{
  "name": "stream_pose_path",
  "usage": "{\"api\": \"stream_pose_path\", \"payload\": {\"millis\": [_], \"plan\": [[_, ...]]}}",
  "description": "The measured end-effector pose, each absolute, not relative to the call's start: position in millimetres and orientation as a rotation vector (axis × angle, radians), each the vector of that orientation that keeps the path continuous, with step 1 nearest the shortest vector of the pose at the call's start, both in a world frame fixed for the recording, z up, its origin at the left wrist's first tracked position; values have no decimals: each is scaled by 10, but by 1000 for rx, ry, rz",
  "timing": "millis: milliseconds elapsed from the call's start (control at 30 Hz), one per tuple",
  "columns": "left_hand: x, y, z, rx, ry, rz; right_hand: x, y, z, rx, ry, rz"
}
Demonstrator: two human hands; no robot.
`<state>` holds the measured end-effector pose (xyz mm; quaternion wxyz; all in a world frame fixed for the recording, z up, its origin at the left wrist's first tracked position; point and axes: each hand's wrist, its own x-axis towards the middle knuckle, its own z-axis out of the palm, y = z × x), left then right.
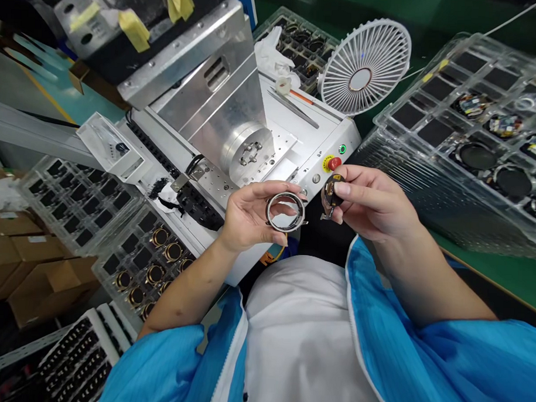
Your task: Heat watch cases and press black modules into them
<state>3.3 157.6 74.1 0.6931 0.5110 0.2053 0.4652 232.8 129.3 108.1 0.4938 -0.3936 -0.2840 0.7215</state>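
My left hand (250, 218) grips a round silver watch-case ring (286, 211) by its rim, its open middle facing me. Just to the right, my right hand (373, 202) pinches a small round dark module with gold parts (333, 190) between thumb and fingers. Ring and module are a little apart, both held above the front edge of a white press machine (297, 131). Blue sleeves cover both upper arms.
The machine has a red stop button (334, 163) and green button (342, 149). A white fan (365, 66) stands behind. Clear trays with round parts stack at right (472, 138); trays of gold rings (151, 261) and cardboard boxes (32, 269) lie left.
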Motion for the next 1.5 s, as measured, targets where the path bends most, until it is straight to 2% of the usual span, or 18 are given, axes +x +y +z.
{"api": "stream_pose_path", "payload": {"millis": [600,800,1267,1500], "plan": [[52,1597,730,1119,501,1039,2259,1277,1089,-955,-682,1813],[79,1606,738,1192,392,1074,2138,1212,1102,-937,-693,1910],[72,1585,724,1174,530,1038,2072,1201,1110,-924,-664,1839],[93,1581,780,1224,425,1081,2010,1179,1136,-948,-669,1742]]}}
